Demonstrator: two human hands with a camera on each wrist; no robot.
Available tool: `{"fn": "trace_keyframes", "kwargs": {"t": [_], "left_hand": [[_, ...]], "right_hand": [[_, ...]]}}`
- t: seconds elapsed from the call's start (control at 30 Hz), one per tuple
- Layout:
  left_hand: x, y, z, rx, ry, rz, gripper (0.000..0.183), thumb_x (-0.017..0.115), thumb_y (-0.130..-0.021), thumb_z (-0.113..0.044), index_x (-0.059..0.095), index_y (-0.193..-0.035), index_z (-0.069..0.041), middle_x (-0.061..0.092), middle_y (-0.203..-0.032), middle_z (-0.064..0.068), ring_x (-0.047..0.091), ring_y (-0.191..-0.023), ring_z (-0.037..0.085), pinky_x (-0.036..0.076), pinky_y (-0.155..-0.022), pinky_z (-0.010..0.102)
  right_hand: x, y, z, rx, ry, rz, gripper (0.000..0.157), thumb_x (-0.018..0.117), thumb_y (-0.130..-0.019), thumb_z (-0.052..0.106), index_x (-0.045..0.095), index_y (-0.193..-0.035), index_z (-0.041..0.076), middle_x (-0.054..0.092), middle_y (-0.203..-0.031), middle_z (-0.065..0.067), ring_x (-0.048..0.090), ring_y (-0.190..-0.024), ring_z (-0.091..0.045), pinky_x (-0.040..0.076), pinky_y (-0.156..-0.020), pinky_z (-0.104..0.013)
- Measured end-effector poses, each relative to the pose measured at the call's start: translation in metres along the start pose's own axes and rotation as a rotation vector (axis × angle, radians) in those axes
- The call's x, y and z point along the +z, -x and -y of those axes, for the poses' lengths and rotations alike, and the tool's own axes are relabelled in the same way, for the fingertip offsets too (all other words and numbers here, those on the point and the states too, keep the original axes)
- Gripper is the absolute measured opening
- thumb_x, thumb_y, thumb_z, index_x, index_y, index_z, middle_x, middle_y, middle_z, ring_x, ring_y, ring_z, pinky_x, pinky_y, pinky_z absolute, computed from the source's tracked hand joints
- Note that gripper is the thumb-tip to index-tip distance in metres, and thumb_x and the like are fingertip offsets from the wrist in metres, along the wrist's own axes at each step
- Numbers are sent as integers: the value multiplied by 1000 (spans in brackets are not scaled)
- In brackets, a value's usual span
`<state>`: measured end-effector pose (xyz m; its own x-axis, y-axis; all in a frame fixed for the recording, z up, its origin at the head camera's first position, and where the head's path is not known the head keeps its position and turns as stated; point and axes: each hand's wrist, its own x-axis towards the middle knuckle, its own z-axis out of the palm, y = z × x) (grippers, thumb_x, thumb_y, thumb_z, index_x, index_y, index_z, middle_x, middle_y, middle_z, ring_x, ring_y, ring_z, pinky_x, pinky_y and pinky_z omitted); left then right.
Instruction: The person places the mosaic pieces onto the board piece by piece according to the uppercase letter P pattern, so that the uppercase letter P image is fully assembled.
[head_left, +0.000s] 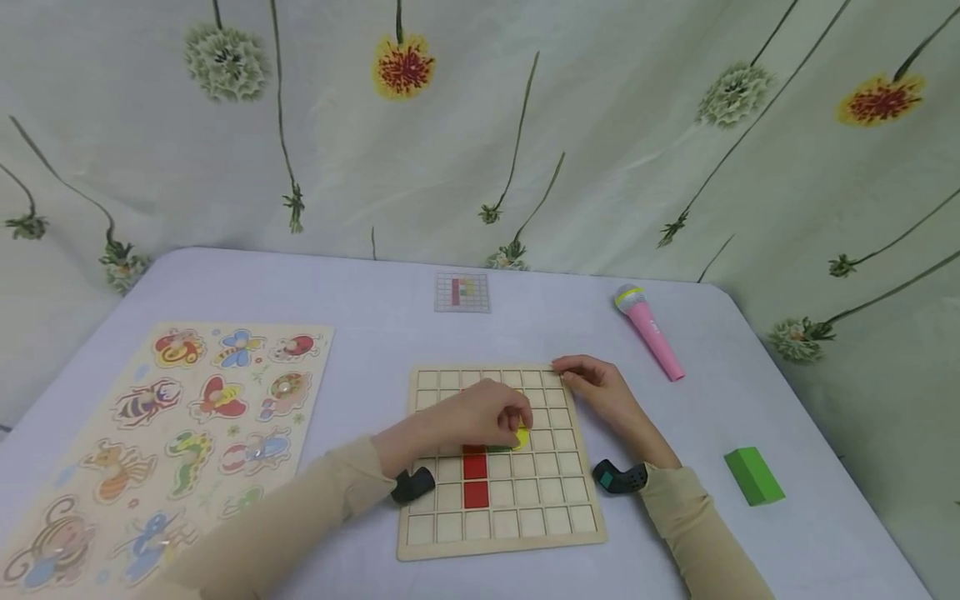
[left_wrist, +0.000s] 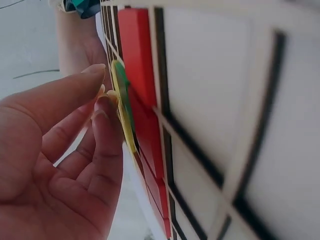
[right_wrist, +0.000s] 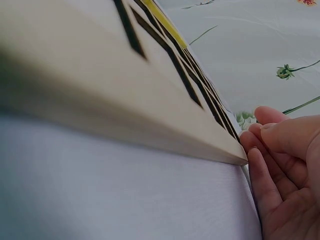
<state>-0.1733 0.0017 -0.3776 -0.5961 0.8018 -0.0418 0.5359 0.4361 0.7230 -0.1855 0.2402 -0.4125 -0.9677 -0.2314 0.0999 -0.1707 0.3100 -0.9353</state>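
My left hand (head_left: 480, 417) reaches over a wooden grid board (head_left: 592, 521), its curled fingers down at a yellow tile (head_left: 522, 438). In the left wrist view its thumb and fingertips come together at the yellow piece (left_wrist: 124, 120), and a green tile (left_wrist: 123, 95) shows right behind. Red tiles (head_left: 476, 495) lie in a column of the grid, partly covered by the hand. My right hand (head_left: 603, 396) rests at the board's far right corner. In the right wrist view its loosely bent fingers (right_wrist: 262, 175) touch that corner and hold nothing.
Behind the board lies a small card (head_left: 462, 293) printed with a coloured grid. A pink toy microphone (head_left: 655, 337) and a green block (head_left: 753, 477) are on the right. An insect picture board (head_left: 191, 417) covers the left side. A floral cloth (head_left: 450, 167) hangs behind the table.
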Motion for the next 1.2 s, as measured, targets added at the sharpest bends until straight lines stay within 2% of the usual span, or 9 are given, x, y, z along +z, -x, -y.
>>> {"fn": "trace_keyframes", "kwargs": {"t": [0.3, 0.4, 0.6, 0.73, 0.83, 1.0, 1.2], "left_hand": [[-2, 2, 0, 7, -52, -3, 11, 74, -79, -4, 69, -86, -11, 56, -70, -9, 51, -64, 7, 45, -61, 21], [-2, 3, 0, -12, -65, -21, 13, 75, -78, -4, 68, -87, -11, 56, -70, -8, 50, -65, 8, 44, -60, 22], [1, 2, 3, -44, -88, -36, 10, 76, -78, -9, 67, -80, -14, 57, -70, -10, 51, -66, 8, 45, -62, 22], [3, 1, 4, -52, -102, -40, 12, 76, -78, -11, 65, -77, -15, 56, -69, -10, 50, -65, 7, 44, -62, 22], [0, 4, 6, -48, -73, -45, 12, 76, -78, -10, 65, -78, -15, 56, -69, -10, 52, -65, 7, 46, -62, 22], [-17, 11, 16, -39, 17, -77, 8, 74, -81, -12, 67, -85, -15, 60, -74, -10, 56, -69, 8, 48, -65, 24], [-50, 34, 26, -119, 69, -158, 11, 72, -83, -15, 70, -93, -12, 63, -81, -8, 56, -76, 13, 47, -74, 30]], "right_hand": [[4, 9, 29, 14, 11, 8, 22, 52, -93, -4, 60, -111, -11, 58, -118, -21, 50, -112, -29, 41, -88, -21], [4, 9, 26, 14, 13, 8, 22, 52, -93, -4, 60, -112, -11, 58, -118, -22, 50, -112, -29, 41, -88, -22], [0, 4, 2, 8, 2, 3, 22, 54, -94, 1, 62, -112, -6, 59, -118, -17, 51, -112, -25, 41, -89, -23], [0, 3, -4, -5, 16, 5, 22, 56, -94, 7, 63, -112, -3, 60, -117, -14, 52, -112, -22, 40, -91, -25], [1, 3, -4, -8, 21, 4, 21, 56, -94, 8, 64, -111, -2, 61, -116, -12, 52, -111, -21, 41, -92, -28], [2, 2, -1, -5, 32, -2, 21, 57, -94, 8, 65, -111, 1, 61, -116, -10, 52, -112, -21, 41, -93, -32], [0, 1, 0, 12, 40, -10, 21, 56, -94, 6, 64, -111, -1, 61, -117, -12, 51, -113, -23, 39, -95, -35]]}}
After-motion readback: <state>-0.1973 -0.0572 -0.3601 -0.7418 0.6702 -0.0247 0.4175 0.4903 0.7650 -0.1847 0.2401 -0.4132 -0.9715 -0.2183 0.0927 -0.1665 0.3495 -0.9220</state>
